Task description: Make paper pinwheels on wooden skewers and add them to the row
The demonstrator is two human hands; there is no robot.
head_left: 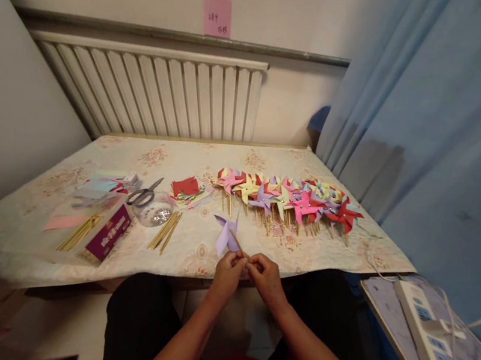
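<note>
Table (34, 200) with a long row of finished pinwheels (291, 196), spare sticks (165, 230) and paper squares (187, 189) left; left hand (228, 274) and right hand (264, 275) pinch closed on a lilac pinwheel (227, 234) at its near edge.

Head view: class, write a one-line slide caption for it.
Both hands, left hand and right hand, hold a purple pinwheel by its stick beside a row of finished pinwheels.

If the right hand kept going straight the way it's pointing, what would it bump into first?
The right hand points up and left, toward the left hand, which already looks to be touching it at the stick of the purple pinwheel. Depth is hard to judge.
</note>
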